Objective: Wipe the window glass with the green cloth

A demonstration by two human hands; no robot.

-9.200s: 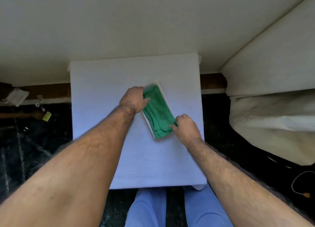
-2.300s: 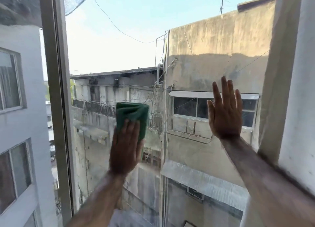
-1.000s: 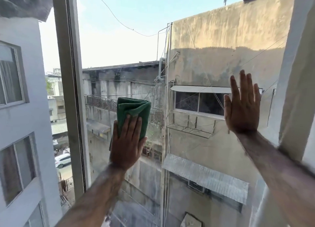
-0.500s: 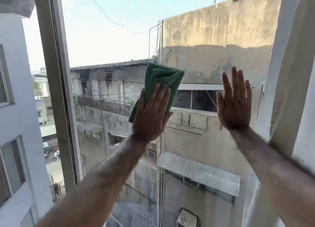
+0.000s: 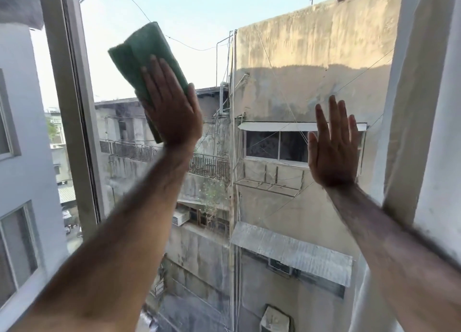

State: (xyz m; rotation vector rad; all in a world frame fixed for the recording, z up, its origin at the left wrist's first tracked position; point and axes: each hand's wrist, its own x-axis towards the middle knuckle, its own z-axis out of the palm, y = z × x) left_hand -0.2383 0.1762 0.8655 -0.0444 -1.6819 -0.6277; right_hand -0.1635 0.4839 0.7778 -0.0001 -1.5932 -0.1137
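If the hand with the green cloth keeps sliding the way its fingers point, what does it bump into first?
Probably the window frame. The left hand points up and left across the glass, and nothing else shows between.

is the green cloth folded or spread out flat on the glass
Folded. The green cloth shows as a narrow doubled pad with a layered edge at its upper left, pressed under the flat left hand on the window glass.

Pale window frame [image 5: 72, 102] at left; weathered concrete buildings [image 5: 311, 87] outside; bright hazy daylight.
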